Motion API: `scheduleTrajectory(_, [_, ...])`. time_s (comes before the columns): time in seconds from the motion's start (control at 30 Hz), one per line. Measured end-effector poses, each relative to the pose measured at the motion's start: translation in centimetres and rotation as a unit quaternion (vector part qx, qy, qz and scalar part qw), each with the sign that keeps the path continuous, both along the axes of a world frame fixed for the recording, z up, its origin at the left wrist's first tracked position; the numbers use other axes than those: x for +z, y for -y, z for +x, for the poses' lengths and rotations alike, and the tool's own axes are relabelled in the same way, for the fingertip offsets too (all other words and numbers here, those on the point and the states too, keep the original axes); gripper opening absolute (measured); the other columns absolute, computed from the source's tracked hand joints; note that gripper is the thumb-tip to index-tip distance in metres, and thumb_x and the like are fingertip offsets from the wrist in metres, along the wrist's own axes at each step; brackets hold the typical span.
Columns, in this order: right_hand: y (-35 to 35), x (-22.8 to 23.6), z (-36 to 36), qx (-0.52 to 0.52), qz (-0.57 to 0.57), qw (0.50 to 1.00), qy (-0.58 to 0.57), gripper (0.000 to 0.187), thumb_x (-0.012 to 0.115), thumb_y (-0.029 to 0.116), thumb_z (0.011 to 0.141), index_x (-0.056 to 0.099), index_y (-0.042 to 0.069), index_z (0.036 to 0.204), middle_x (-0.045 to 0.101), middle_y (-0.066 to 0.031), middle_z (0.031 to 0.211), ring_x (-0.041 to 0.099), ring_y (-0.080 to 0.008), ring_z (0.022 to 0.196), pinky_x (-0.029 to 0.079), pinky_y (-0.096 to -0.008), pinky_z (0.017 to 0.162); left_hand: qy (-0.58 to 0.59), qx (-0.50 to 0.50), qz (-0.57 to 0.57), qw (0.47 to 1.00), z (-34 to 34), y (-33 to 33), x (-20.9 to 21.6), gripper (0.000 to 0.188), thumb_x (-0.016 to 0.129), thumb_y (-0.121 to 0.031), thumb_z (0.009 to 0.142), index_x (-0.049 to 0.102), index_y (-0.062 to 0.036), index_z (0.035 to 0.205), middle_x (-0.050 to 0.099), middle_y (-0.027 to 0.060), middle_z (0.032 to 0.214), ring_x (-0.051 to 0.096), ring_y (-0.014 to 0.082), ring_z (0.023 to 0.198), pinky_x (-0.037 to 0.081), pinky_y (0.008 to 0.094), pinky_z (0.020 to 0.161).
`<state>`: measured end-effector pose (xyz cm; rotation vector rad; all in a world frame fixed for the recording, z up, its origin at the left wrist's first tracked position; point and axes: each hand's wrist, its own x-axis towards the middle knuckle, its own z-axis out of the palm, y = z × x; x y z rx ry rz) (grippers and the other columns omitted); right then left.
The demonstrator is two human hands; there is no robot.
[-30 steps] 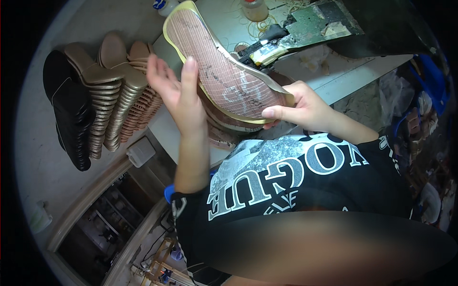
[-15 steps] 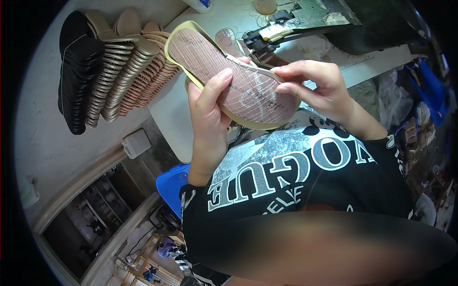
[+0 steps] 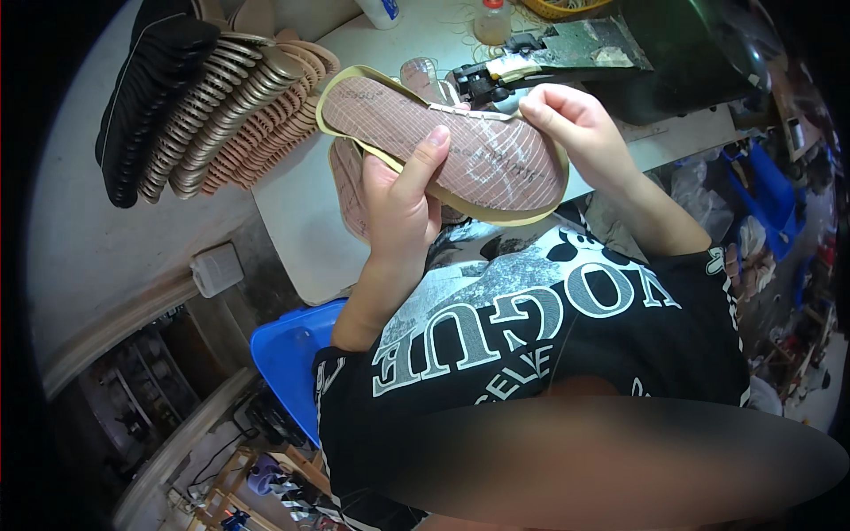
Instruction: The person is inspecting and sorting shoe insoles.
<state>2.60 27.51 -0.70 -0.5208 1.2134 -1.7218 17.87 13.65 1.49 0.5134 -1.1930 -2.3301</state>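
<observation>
The left hand (image 3: 403,195) clamps the sole (image 3: 482,164) over the counter's (image 3: 301,226) near side, thumb on top; the right hand (image 3: 580,128) pinches its pale far rim (image 3: 482,113), fingers together. Steady left, light even pinch: that should serve best.

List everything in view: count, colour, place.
held sole: one, brown, yellow rim, in hands
other soles: uncertain count, brown, behind it
stacked soles: many, black, gold, pink, upper left
table: one, white, upper centre
machine: one, mostly green, upper right
jar: one, clear, red lid, top
basket: one, yellow, top
tub: one, blue, lower left
container: one, white, left
clutter: uncountable, mixed, far right
shirt: one, black and white, centre
left hand: one, gripping sole's middle
right hand: one, at sole's edge
</observation>
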Motion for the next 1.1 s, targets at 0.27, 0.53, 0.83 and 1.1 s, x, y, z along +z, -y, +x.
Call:
scheduleTrajectory(0.27, [0.7,3.9,-1.0,0.009,-0.044,0.695,-0.717,0.013,0.066,0.013,0.082,0.062,0.002,0.088,0.062,-0.0097,0.072,0.061,-0.025,0.062,0.049,-0.0315,0.058,-0.017,-0.007,0.059,0.998,0.3,-0.3,1.4,0.026,0.058,-0.002,0.086,0.055,0.0092,0.11,0.063,0.0184,0.107,0.064,0.0185,0.092,0.052,0.0286,0.082])
scheduleTrajectory(0.53, [0.9,5.3,-3.1,0.116,0.03,0.963,-0.24,0.009,0.058,0.011,0.09,0.058,0.002,0.093,0.06,-0.0017,0.077,0.057,-0.0074,0.066,0.047,-0.0202,0.062,-0.046,-0.062,-0.035,0.996,0.9,-0.6,0.3,0.035,0.054,-0.002,0.088,0.046,0.0105,0.12,0.06,0.0195,0.112,0.061,0.0199,0.099,0.05,0.0332,0.088])
scheduleTrajectory(0.83, [1.6,8.6,-1.8,0.222,-0.008,0.566,-0.794,0.016,0.064,0.018,0.082,0.062,0.004,0.09,0.064,-0.0095,0.078,0.063,-0.025,0.071,0.05,-0.0338,0.065,-0.049,-0.048,0.015,0.998,0.5,-0.4,0.0,0.03,0.057,-0.002,0.087,0.052,0.0089,0.114,0.062,0.015,0.109,0.062,0.0171,0.096,0.05,0.0294,0.086])
scheduleTrajectory(1.1, [1.8,7.9,-1.7,0.212,0.185,0.854,-0.438,0.018,0.066,0.016,0.086,0.062,-0.002,0.085,0.063,-0.0055,0.07,0.058,-0.0071,0.069,0.045,-0.0247,0.061,-0.045,-0.059,0.042,0.996,0.9,-0.4,0.3,0.029,0.06,-0.003,0.085,0.055,0.0082,0.111,0.064,0.0137,0.105,0.063,0.0158,0.093,0.051,0.0282,0.084])
